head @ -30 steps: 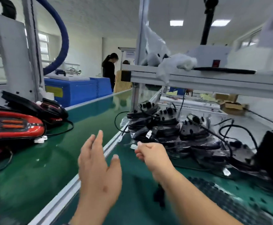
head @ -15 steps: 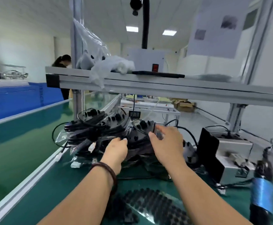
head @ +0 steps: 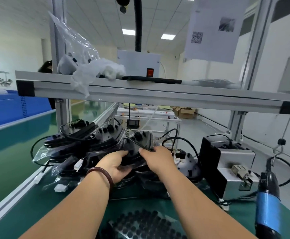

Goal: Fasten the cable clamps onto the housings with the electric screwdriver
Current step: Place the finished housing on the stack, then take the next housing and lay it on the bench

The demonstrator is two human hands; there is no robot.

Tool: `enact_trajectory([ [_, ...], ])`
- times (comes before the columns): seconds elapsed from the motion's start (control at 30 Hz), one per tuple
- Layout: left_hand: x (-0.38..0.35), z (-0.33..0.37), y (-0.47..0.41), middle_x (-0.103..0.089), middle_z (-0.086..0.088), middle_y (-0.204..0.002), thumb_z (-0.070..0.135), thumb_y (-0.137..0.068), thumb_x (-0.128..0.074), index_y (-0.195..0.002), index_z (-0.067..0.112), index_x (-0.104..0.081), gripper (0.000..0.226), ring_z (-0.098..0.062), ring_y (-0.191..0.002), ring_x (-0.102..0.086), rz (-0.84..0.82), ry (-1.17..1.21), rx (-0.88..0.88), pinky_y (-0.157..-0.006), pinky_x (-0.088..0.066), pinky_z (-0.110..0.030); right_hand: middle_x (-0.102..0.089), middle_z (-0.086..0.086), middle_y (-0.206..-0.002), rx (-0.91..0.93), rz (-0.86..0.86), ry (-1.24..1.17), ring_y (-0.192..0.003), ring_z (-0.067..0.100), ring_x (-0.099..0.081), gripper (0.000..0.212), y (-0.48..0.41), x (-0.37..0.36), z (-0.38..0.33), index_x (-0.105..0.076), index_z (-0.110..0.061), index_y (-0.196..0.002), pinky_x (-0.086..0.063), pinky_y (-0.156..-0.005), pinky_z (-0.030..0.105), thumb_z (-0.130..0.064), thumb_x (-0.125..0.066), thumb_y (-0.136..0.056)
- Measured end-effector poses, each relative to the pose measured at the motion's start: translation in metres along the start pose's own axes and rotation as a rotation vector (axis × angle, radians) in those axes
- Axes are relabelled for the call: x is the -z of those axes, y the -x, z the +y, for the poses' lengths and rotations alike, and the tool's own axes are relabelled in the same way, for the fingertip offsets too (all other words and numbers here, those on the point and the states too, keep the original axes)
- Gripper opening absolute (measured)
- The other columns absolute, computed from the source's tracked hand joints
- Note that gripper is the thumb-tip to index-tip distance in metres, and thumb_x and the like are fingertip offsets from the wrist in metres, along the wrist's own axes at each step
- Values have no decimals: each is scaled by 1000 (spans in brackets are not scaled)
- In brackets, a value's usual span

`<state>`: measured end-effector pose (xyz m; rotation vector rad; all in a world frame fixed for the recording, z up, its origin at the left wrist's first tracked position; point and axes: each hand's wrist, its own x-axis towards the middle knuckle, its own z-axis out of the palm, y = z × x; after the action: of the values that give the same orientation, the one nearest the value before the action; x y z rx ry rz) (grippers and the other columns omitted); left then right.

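1. A dark housing [head: 140, 144], wrapped in clear film, is held at the front of a pile of housings [head: 82, 144] at the back of the green bench [head: 33, 207].
2. The left hand [head: 114, 167] is curled under the housing's near edge. The right hand [head: 155, 157] is closed over its upper right edge.
3. The electric screwdriver [head: 268, 200], blue-banded, is seen untouched at the far right, well apart from both hands, with its lower end cut off.
4. The work on this piece is judged barely begun: the housing is not yet set down, and no clamp is seen fastened.
5. A tray of small dark round parts [head: 140, 226] is cut off at the bottom edge. Whether these are cable clamps cannot be told.
6. The piled housings overlap and cannot be counted.
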<state>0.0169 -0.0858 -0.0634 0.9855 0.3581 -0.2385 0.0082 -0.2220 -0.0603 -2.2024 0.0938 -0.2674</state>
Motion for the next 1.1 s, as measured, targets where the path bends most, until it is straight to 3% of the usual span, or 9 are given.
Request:
enact_trajectory([
  [0.13, -6, -1, 5, -63, -23, -99, 4, -95, -48, -102, -5, -60, 16, -36, -101, -60, -131, 65, -1, -102, -43, -47, -62, 0, -71, -30, 58, -160, -67, 18, -58, 35, 9, 12, -1, -60, -19, -72, -41, -55, 29, -53, -62, -83],
  [0.27, -20, 1, 25, -63, -23, -95, 1, -92, -52, -101, -5, -58, 12, -35, -92, -61, -181, -4, -40, -91, -50, -44, -70, 8, -73, 1, 129, -339, -74, 31, -66, 34, 26, 28, 2, -68, -16, -70, -49, -65, 38, -47, -64, -84],
  [0.4, -22, -1, 53, -67, -20, -87, -1, -88, -58, -94, -5, -61, 8, -30, -83, -65, -220, -10, -93, -77, -57, -41, -70, -4, -66, 150, 108, -498, -63, 11, -64, 29, 44, 47, 15, -72, -27, -68, -51, -63, 32, -43, -61, -90],
  [0.47, -13, -3, 70, -69, -16, -86, 0, -83, -62, -94, -2, -62, 11, -27, -80, -66, -222, -19, -157, -78, -57, -39, -60, -14, -54, 174, 147, -468, -50, -2, -51, 32, 49, 56, 27, -70, -36, -64, -43, -52, 18, -40, -58, -93],
  [0.57, 13, -7, 95, -73, -11, -100, 5, -69, -68, -112, 8, -63, 43, -23, -83, -70, -290, -104, -255, -69, -60, -35, -53, -11, -49, 69, 179, -263, -45, 5, -45, 32, 48, 69, 46, -67, -25, -75, -37, -47, 24, -42, -49, -96],
  [0.7, 43, -26, 118, -73, -5, -104, 10, -64, -69, -127, 23, -54, 67, -23, -94, -70, -299, -254, -300, -74, -59, -37, -57, 7, -81, -34, 118, 203, -74, 25, -56, 56, 43, 82, 58, -55, -19, -74, -44, -67, 35, -60, -25, -96],
  [0.87, 60, -67, 128, -75, -6, -92, -4, -79, -64, -144, 31, -35, 79, -27, -82, -72, -210, -230, -251, -57, -57, -33, -56, 2, -74, -81, 175, -432, -56, 12, -53, 17, 37, 85, 40, -59, -14, -99, -45, -48, 21, -9, -44, -96],
  [1.0, 70, -88, 141, -75, -11, -86, -11, -75, -66, -145, 22, -36, 83, -32, -72, -72, -173, -188, -167, -47, -55, -31, -61, 2, -102, 159, 31, -757, -102, 14, -59, 52, 41, 93, 9, -61, -17, -114, -44, -75, 25, 17, -29, -91],
  [1.1, 85, -101, 150, -75, -4, -95, 7, -50, -89, -142, 24, -39, 106, -25, -84, -72, -201, -337, -168, -62, -55, -28, -60, 4, -98, 221, -161, -1098, -100, 18, -61, 44, 47, 108, -14, -60, -11, -117, -46, -83, 33, 10, -34, -89],
])
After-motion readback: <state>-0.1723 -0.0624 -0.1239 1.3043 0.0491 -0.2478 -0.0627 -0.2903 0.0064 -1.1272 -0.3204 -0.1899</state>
